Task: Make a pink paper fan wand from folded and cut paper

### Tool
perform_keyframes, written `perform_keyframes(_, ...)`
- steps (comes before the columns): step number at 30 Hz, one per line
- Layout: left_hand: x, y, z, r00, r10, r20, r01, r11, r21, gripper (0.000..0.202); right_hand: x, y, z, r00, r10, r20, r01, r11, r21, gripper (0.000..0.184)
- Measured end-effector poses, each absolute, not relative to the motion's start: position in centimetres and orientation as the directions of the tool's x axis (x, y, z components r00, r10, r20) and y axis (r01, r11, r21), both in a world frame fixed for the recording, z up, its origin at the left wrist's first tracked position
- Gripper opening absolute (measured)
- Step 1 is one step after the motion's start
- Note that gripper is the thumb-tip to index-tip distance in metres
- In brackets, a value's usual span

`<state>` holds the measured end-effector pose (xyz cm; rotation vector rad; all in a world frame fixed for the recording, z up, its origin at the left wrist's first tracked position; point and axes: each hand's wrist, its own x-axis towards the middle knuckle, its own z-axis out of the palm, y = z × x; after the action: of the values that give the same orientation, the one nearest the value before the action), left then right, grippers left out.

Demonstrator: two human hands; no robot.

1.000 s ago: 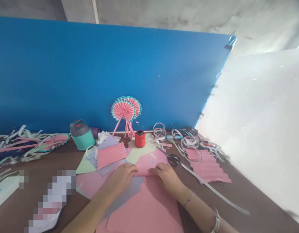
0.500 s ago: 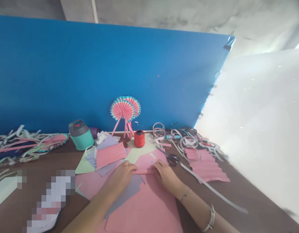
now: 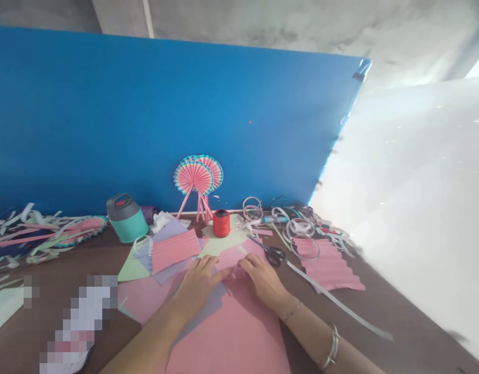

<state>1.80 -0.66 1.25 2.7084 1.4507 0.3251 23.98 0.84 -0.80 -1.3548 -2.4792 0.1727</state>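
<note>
A narrow folded edge of pink paper lies between my two hands in the middle of the table. My left hand grips its left end, the thumb stretched along the fold and the fingers bent over the far side. On the other end my right hand pinches the paper with curled fingers. Beneath my hands spreads a large pink sheet, over a greyish-purple sheet. Part of the fold is hidden by my fingers. Just right of my right hand lie black scissors.
Behind my hands stands a red thread spool. Pink pleated paper lies at left and right. Round paper fans lean on the blue partition. A teal container, a white strip and tangled strips surround the work.
My left hand has shifted on the fold; its thumb now reaches further right along the paper. My right hand stays at its end. The whole view has moved slightly.
</note>
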Motion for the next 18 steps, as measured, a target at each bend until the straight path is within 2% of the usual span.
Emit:
perform_keyframes(2,2.0,-0.8,1.6,0.6,0.787,0.144,0.778,-0.616,0.125,0.051,24.0,0.7,-0.6,-0.581,0.79,0.195,0.765,0.612,-0.2,0.034)
perform_keyframes(5,2.0,-0.7,1.9,0.605,0.789,0.113,0.779,-0.615,0.126,0.052,24.2,0.9,-0.6,-0.637,0.748,0.183,0.726,0.663,-0.184,0.034)
perform_keyframes(14,-1.0,0.3,1.9,0.523,0.845,0.115,0.822,-0.535,0.196,0.045,26.0,1.2,0.2,-0.58,0.8,0.156,0.756,0.599,-0.263,0.042)
perform_keyframes(18,-1.6,0.9,1.5,0.518,0.844,0.14,0.804,-0.536,0.257,0.046,25.9,0.9,0.5,-0.591,0.786,0.182,0.744,0.618,-0.252,0.036)
